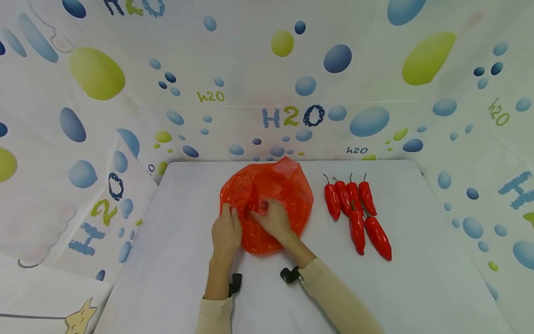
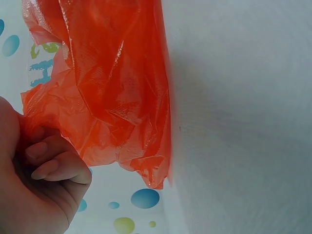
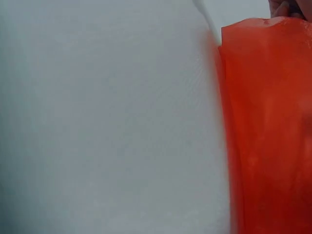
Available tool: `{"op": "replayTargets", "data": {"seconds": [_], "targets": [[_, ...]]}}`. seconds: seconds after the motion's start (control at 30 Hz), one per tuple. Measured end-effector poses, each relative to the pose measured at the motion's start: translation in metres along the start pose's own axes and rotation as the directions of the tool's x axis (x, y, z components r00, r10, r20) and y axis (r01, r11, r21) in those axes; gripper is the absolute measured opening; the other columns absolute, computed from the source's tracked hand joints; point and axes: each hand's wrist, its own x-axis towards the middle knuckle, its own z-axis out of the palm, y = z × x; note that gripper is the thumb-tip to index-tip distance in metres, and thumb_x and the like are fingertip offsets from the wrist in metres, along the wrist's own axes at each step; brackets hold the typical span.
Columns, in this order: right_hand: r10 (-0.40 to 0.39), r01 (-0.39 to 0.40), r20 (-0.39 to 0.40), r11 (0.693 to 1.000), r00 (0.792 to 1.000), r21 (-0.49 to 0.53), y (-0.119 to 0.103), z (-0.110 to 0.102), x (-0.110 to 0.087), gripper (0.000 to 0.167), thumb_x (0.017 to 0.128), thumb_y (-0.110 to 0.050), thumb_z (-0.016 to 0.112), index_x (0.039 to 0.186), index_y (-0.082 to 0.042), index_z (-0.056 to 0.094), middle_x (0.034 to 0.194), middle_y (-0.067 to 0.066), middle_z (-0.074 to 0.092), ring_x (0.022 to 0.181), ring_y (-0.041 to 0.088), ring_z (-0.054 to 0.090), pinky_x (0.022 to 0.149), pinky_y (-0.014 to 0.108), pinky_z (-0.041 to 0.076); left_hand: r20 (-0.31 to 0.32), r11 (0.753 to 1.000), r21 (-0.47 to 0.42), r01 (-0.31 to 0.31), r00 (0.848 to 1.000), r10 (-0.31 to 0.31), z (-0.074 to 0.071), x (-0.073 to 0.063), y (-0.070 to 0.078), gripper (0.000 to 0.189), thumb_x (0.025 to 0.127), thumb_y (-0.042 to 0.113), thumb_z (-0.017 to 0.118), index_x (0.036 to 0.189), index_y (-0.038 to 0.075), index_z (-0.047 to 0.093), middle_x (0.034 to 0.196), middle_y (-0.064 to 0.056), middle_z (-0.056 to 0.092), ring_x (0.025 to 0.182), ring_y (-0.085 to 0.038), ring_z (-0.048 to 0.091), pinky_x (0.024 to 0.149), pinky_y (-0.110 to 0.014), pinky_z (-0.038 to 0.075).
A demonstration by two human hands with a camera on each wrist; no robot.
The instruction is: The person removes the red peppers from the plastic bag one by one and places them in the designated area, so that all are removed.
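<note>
A thin red plastic bag (image 1: 258,236) lies spread and crumpled on the white table, its film rising in folds in the left wrist view. At the bag's left side my left hand (image 1: 227,230) grips a bunched part of the film; close up, the fingers of this left hand (image 2: 51,180) are curled with film running into them. My right hand (image 1: 274,219) is over the bag's middle, thumb and curled fingers around a fold of film. In the right wrist view the bag (image 3: 273,122) fills the right side, with fingertips (image 3: 280,9) at its top edge.
Several glossy red chili peppers (image 1: 356,227) with green stems lie to the right of the bag. The white table (image 1: 175,260) extends on both sides. Behind it and at the sides hang white sheets (image 1: 250,60) printed with blue and green drops.
</note>
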Motion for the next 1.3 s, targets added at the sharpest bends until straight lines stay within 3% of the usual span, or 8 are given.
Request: {"op": "replayTargets", "data": {"seconds": [0.17, 0.4, 0.77, 0.9, 1.03, 1.13, 1.3], "targets": [[0.054, -0.051, 0.026, 0.993, 0.998, -0.105, -0.001, 0.004, 0.008, 0.038, 0.093, -0.042, 0.078, 0.111, -0.011, 0.067, 0.093, 0.001, 0.068, 0.087, 0.018, 0.064, 0.081, 0.035, 0.058, 0.0, 1.0, -0.005, -0.003, 1.0, 0.003, 0.0, 0.0, 0.0, 0.019, 0.112, 0.021, 0.048, 0.112, 0.003, 0.053, 0.069, -0.008, 0.054, 0.059, -0.025, 0.055, 0.059, -0.039, 0.054], [0.171, -0.163, 0.021, 0.966, 0.985, -0.2, -0.005, 0.006, 0.015, 0.05, 0.09, -0.049, 0.079, 0.121, -0.012, 0.065, 0.097, 0.002, 0.069, 0.089, 0.022, 0.064, 0.085, 0.042, 0.057, -0.019, 1.0, 0.005, -0.017, 1.0, 0.017, 0.001, 0.0, -0.001, 0.018, 0.111, 0.019, 0.048, 0.11, 0.002, 0.053, 0.068, -0.009, 0.053, 0.059, -0.027, 0.052, 0.057, -0.04, 0.048], [0.142, -0.147, -0.039, 0.975, 0.989, -0.167, 0.001, 0.009, 0.019, 0.031, 0.091, -0.035, 0.08, 0.11, -0.012, 0.071, 0.089, -0.001, 0.072, 0.083, 0.019, 0.067, 0.078, 0.039, 0.057, 0.009, 1.0, -0.005, 0.006, 1.0, -0.006, 0.002, -0.001, 0.0, 0.019, 0.112, 0.022, 0.047, 0.113, 0.004, 0.052, 0.07, -0.007, 0.054, 0.059, -0.024, 0.054, 0.058, -0.036, 0.051], [0.121, -0.127, -0.041, 0.978, 0.992, -0.166, 0.002, 0.009, 0.019, 0.021, 0.094, -0.033, 0.076, 0.093, -0.013, 0.069, 0.068, -0.003, 0.063, 0.065, 0.015, 0.062, 0.063, 0.032, 0.054, 0.012, 1.0, -0.011, 0.008, 1.0, -0.008, 0.002, -0.001, 0.0, 0.02, 0.112, 0.023, 0.046, 0.113, 0.004, 0.052, 0.07, -0.007, 0.054, 0.059, -0.023, 0.053, 0.058, -0.035, 0.05], [0.094, -0.102, -0.059, 0.983, 0.994, -0.155, 0.002, 0.008, 0.017, 0.027, 0.098, -0.031, 0.072, 0.08, -0.014, 0.065, 0.055, -0.003, 0.053, 0.052, 0.014, 0.054, 0.051, 0.028, 0.045, 0.016, 1.0, -0.015, 0.01, 1.0, -0.01, 0.001, -0.002, 0.0, 0.02, 0.112, 0.022, 0.047, 0.114, 0.003, 0.053, 0.07, -0.007, 0.054, 0.059, -0.023, 0.054, 0.058, -0.035, 0.051], [0.081, -0.091, -0.071, 0.986, 0.994, -0.14, 0.001, 0.006, 0.015, 0.026, 0.1, -0.03, 0.071, 0.082, -0.011, 0.069, 0.057, -0.003, 0.056, 0.054, 0.014, 0.055, 0.051, 0.028, 0.046, 0.019, 1.0, -0.017, 0.014, 1.0, -0.014, 0.0, -0.002, 0.001, 0.02, 0.112, 0.022, 0.048, 0.114, 0.003, 0.053, 0.071, -0.007, 0.055, 0.06, -0.022, 0.054, 0.06, -0.036, 0.053], [0.064, -0.073, -0.098, 0.993, 0.993, -0.093, 0.003, 0.006, 0.012, 0.022, 0.1, -0.027, 0.072, 0.1, -0.006, 0.077, 0.072, 0.0, 0.07, 0.065, 0.014, 0.065, 0.061, 0.03, 0.055, 0.026, 1.0, -0.018, 0.022, 0.999, -0.022, -0.001, -0.002, 0.002, 0.02, 0.112, 0.023, 0.048, 0.115, 0.004, 0.053, 0.071, -0.006, 0.055, 0.06, -0.021, 0.054, 0.061, -0.035, 0.054]]}}
